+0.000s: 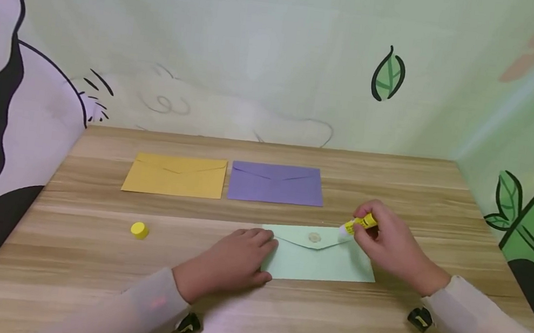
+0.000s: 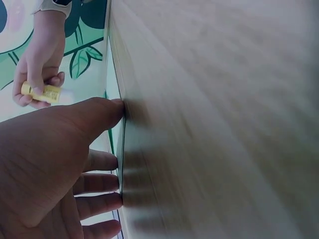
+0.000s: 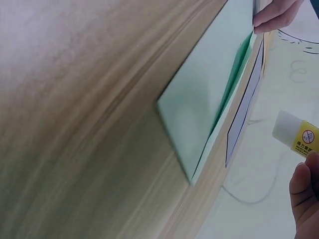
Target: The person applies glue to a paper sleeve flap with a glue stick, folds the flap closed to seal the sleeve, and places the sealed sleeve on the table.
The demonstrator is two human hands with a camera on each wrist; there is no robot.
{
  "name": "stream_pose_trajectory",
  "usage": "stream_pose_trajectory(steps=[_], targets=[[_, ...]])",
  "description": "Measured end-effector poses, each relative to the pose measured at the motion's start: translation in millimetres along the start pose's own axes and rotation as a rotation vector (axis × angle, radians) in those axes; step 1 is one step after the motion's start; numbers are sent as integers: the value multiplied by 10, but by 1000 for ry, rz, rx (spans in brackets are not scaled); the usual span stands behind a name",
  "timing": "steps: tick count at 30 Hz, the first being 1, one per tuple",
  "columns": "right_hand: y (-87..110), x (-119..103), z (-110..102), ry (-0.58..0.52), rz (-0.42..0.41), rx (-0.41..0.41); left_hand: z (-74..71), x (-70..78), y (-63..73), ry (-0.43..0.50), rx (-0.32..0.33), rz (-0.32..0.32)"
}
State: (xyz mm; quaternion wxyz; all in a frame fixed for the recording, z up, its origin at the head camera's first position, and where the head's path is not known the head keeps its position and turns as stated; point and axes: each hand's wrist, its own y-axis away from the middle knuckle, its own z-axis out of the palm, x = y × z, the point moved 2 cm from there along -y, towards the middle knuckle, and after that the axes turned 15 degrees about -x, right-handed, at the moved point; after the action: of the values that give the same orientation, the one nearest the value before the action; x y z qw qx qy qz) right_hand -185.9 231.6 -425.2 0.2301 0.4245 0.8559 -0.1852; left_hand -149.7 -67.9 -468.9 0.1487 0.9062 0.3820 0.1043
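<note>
A mint green envelope (image 1: 320, 264) lies on the table with its pointed flap toward me and a small round mark (image 1: 314, 237) on that flap. My left hand (image 1: 235, 258) rests on the envelope's left edge, fingers extended and thumb at the lower left corner. Between thumb and fingers, my right hand (image 1: 393, 245) holds a yellow glue stick (image 1: 362, 223), uncapped, its white end pointing down and left over the upper right of the envelope. In the right wrist view, the white end (image 3: 287, 128) is in the air beside the envelope, and the flap (image 3: 234, 79) stands slightly lifted.
Behind the green envelope, a yellow envelope (image 1: 175, 178) and a purple envelope (image 1: 276, 186) lie side by side, flaps up. A yellow cap (image 1: 140, 230) sits on the wooden table (image 1: 67, 254) at the left. Printed cloth walls (image 1: 240, 50) border the table's back and sides.
</note>
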Motion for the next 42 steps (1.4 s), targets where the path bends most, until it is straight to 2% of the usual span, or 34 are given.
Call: stream_pose_trajectory(steps=[9,23,28,33,42], targets=[[-10,6,9,1,17,-6,-50,96,-218,-72,13,4],[14,58,7,6,5,22,-117,209,-440,-111,-2,-6],[28,83,23,-9,-3,15,-117,240,-491,-111,-20,-15],[48,94,5,0,7,19,-143,269,-533,-106,-10,-13],[62,93,-25,12,24,6,-224,371,-704,-201,2,-70]])
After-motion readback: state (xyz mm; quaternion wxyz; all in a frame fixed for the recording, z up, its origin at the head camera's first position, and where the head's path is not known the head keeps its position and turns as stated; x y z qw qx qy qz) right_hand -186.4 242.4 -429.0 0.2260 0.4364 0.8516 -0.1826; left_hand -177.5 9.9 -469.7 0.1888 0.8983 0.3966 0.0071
